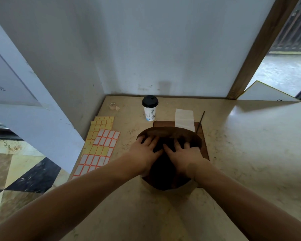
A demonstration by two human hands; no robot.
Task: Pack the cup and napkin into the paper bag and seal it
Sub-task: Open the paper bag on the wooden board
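Note:
A brown paper bag [170, 134] stands open-mouthed on the counter in front of me. My left hand [144, 150] and my right hand [182, 153] are both inside its mouth, fingers spread against the far inner wall, pushing it apart. A white paper cup [150, 110] with a black lid stands upright behind the bag, to the left. A white napkin [184, 120] lies flat behind the bag on a stack of flat brown bags [205, 145]. Neither cup nor napkin is touched.
Sheets of yellow and red-edged white stickers [101, 143] lie along the counter's left edge. A small roll of tape [113, 106] sits near the back left corner. A thin dark stick [201, 119] lies right of the napkin. Walls close off the back and left.

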